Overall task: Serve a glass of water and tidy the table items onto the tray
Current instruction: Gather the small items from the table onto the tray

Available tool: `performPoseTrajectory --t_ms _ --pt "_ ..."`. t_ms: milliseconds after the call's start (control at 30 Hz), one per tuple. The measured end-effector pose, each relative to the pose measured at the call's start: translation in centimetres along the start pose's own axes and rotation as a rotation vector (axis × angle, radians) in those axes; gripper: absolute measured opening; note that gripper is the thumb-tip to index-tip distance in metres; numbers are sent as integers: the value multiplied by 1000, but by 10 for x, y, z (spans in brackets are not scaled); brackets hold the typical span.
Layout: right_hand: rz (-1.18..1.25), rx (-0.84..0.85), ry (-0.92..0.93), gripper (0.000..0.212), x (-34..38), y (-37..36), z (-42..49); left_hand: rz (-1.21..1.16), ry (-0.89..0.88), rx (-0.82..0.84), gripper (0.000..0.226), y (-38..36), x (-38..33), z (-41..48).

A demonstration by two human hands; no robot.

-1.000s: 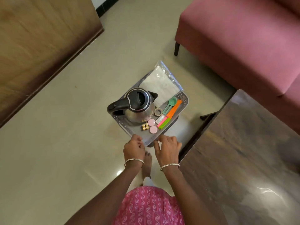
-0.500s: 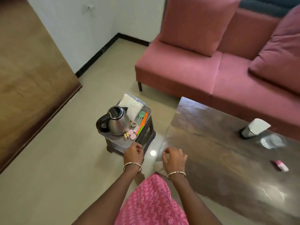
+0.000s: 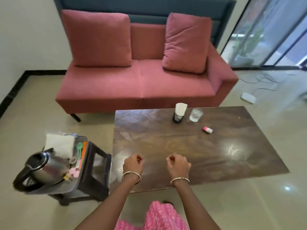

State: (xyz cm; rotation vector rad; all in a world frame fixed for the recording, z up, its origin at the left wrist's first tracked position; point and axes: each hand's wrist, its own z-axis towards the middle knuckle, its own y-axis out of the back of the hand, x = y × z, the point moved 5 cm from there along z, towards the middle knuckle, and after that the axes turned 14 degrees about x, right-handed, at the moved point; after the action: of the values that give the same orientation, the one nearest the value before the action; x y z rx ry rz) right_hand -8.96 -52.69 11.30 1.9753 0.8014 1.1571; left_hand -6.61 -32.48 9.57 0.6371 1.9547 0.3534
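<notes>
Glass of water [image 3: 196,115] stands upright on the far part of the dark wooden table [image 3: 166,143], just beside a black holder with white paper [image 3: 179,112] on its left; a small pink and white item [image 3: 207,129] lies on the tabletop nearer the person, apart from both. Over the near edge of the table hover the left hand [image 3: 132,164] and the right hand [image 3: 178,165], apart from one another, each with its fingers loosely curled inward and holding nothing; each wrist wears a bangle. Left of the table stands a dark stool [image 3: 98,178] bearing the grey tray [image 3: 82,138]; on the tray sit a steel kettle [image 3: 41,168] with a black handle, a white packet [image 3: 59,144] behind it, a green spoon [image 3: 79,147], an orange strip [image 3: 84,149], a tape roll [image 3: 73,160] and pink discs [image 3: 74,171]. Beyond the table stands a red sofa [image 3: 141,83] with two cushions; pink patterned cloth shows at the bottom edge.
</notes>
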Motion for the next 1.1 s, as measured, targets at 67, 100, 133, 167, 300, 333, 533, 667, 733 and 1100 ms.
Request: performPoseTrajectory --t_ms 67,100,133,167,300,333,533,667,733,1100 --pt "64 -34 -43 13 -26 20 11 46 -39 24 7 -23 -29 13" --pt "89 -48 -59 11 -39 30 16 59 -49 36 8 -35 -43 19" --pt "102 -57 -72 10 -50 38 22 70 -53 48 8 -46 -54 25" --pt "108 -61 -90 10 -66 49 29 82 -51 64 8 -61 -67 31" --pt "136 -47 -154 9 -127 89 58 99 -51 105 8 -119 -113 50" --pt "136 -44 -166 10 -143 100 66 102 -49 117 8 -136 -125 53" --pt "140 -12 -197 9 -224 155 106 80 -17 164 17 -221 -180 68" --pt "178 19 -196 7 -255 177 130 77 -6 165 19 -256 -204 79" --pt "195 13 -210 7 -267 186 143 89 7 164 20 -269 -213 88" --pt "225 102 -259 7 -311 187 234 126 86 214 18 -320 -240 178"
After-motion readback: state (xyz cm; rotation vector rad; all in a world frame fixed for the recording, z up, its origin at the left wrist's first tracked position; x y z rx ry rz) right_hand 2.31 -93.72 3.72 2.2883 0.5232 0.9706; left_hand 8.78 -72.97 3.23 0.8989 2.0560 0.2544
